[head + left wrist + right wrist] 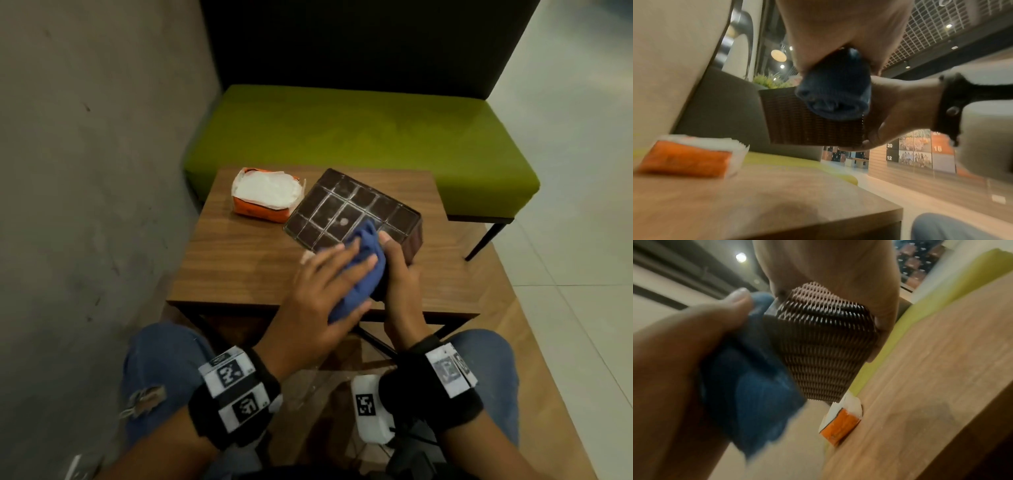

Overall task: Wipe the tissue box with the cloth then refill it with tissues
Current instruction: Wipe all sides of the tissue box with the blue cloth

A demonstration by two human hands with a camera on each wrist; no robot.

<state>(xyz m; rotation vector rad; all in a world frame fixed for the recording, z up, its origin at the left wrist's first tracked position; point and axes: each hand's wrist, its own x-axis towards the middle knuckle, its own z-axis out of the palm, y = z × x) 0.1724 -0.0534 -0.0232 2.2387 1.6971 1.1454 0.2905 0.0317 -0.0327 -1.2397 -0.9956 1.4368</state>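
The brown woven tissue box [356, 212] is tilted up over the near right part of the wooden table [239, 270], gridded base showing. The right hand [400, 274] clamps its near corner, fingers curled round it. The left hand [322, 287] pinches the bunched blue cloth [359, 270] against that corner. A hard wiping stroke could likely twist the box loose. The orange tissue pack [265, 195] waits near the far left corner; whether the box touches the table is unclear.
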